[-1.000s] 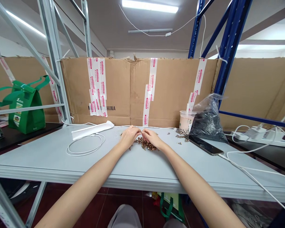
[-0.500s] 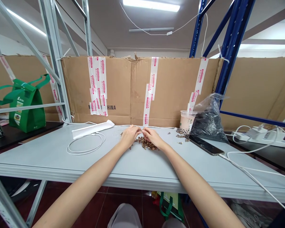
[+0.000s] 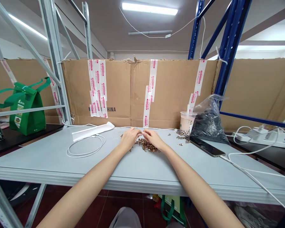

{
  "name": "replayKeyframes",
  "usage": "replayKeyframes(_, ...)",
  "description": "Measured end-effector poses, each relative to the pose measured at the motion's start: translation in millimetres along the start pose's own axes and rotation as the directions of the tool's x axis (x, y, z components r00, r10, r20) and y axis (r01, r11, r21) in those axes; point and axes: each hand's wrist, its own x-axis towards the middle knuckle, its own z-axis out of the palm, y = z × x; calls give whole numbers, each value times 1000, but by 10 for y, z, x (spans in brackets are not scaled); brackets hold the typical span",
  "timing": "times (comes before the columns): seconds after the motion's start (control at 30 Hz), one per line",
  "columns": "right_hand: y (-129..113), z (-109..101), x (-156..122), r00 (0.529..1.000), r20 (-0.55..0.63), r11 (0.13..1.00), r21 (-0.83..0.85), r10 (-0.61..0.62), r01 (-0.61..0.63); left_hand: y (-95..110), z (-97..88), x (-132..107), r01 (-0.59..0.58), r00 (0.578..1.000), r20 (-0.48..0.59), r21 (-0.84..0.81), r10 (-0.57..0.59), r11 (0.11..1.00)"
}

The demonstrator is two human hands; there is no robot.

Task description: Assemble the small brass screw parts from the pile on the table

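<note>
Holds left hand (image 3: 130,138) and right hand (image 3: 153,138) with fingertips almost meeting; cannot tell at this size whether closed on anything. Has small bronze-coloured metal fasteners (image 3: 147,146) heaped just beside both hands on the grey tabletop (image 3: 144,171). Has a coiled white cable (image 3: 78,156) leftward, a bubble tea cup (image 3: 187,123) and black smartphone (image 3: 204,145) rightward.

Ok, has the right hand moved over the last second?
No, the right hand stays just below the middle tape strip on the cardboard; no clear shift either way.
</note>
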Motion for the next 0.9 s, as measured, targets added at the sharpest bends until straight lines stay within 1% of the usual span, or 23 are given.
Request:
replayKeyframes(0.17, -41, 5, -8, 1000, 12, 999, 33, 24, -25, -2, 11, -2, -37, 999, -21, 28, 38, 999)
replayKeyframes(0.27, -58, 0, -10, 1000, 0, 1000, 6, 28, -28, 2, 8, 3, -60, 997, -43, 28, 61, 998)
replayKeyframes(0.33, -70, -16, -15, 1000, -18, 998, -60, 18, -19, 0, 6, 6, -68, 996, -57, 17, 69, 998)
replayKeyframes(0.4, -84, -42, -28, 1000, -27, 987, -163, 1, -6, -7, 7, 6, -69, 996, -61, 8, 69, 998)
replayKeyframes(0.53, -109, -95, -65, 999, -8, 923, -384, -40, 34, -25, 28, 0, -80, 996, -28, 26, 81, 996)
replayKeyframes(0.6, -110, -105, -75, 999, 6, 899, -435, -49, 46, -31, 44, -3, -103, 995, -10, 51, 103, 993)
replayKeyframes(0.67, -99, -98, -73, 999, 19, 902, -430, -39, 43, -32, 59, -6, -120, 993, -5, 65, 121, 991)
replayKeyframes(0.8, -50, -57, -50, 998, 64, 949, -314, -4, 24, -27, 68, -11, -132, 991, 7, 41, 132, 990)
replayKeyframes(0.9, -14, -27, -31, 996, 85, 968, -252, 26, -4, -27, 65, -10, -132, 991, 21, 11, 132, 991)
